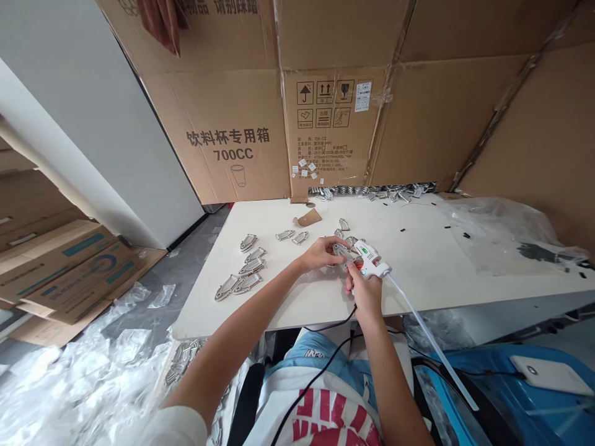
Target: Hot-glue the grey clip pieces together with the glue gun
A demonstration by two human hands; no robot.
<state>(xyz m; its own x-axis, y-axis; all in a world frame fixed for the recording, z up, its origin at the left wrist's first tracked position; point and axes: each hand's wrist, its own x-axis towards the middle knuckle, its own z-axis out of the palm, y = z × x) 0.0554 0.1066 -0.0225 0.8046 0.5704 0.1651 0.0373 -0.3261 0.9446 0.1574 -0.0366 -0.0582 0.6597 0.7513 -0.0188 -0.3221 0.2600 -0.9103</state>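
Observation:
My right hand is wrapped round a white hot glue gun with a long clear glue stick out of its back. To its left, my left hand pinches a small silvery metal frame close to the gun's front. The fingers partly hide this piece and the nozzle. Similar metal frames lie in a loose group on the left of the white table. Others are farther back, and a few sit just behind my hands.
Cardboard sheets wall the table's back, with more metal pieces at their foot. A clear plastic bag and small black bits lie right. A black cable crosses my lap. A brown scrap lies at the back.

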